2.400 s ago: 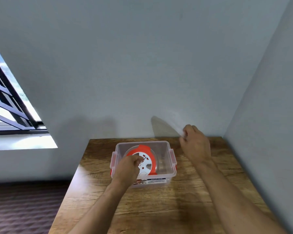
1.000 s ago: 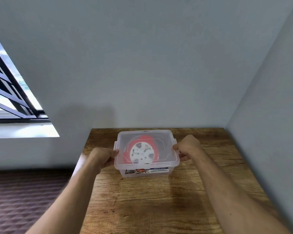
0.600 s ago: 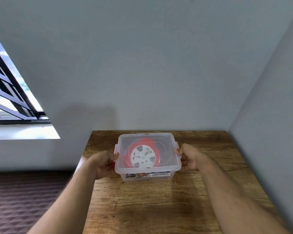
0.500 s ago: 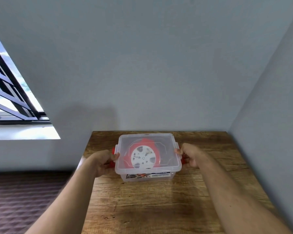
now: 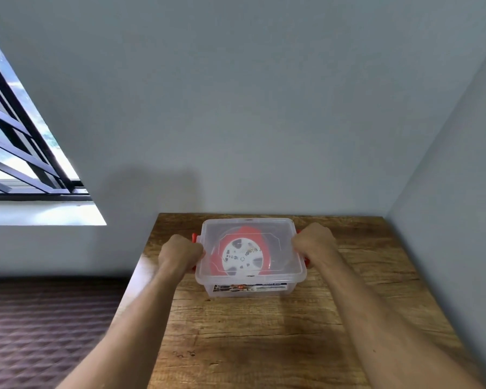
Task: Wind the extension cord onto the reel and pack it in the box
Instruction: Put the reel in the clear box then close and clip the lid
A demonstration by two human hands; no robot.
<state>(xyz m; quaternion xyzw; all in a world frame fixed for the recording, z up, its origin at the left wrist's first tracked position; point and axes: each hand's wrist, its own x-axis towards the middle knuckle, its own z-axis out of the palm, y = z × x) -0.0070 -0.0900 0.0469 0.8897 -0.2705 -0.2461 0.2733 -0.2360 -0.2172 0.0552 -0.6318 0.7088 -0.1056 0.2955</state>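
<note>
A clear plastic box (image 5: pixel 250 289) stands on the wooden table (image 5: pixel 264 332), with its clear lid (image 5: pixel 281 231) on top. Through the lid I see the red and white cord reel (image 5: pixel 242 255) lying flat inside. My left hand (image 5: pixel 180 251) is curled against the box's left side at the red latch (image 5: pixel 194 236). My right hand (image 5: pixel 314 242) is curled against the right side, over the red latch (image 5: pixel 307 261) there. Most of both latches is hidden under my fingers.
The table sits in a corner, with a grey wall behind and another close on the right. A barred window (image 5: pixel 17 153) is on the left wall. Dark patterned flooring (image 5: pixel 45 327) lies past the table's left edge.
The lid went onto the box after my left hand left the reel inside. Both hands then moved to the side latches and closed tighter over them.
</note>
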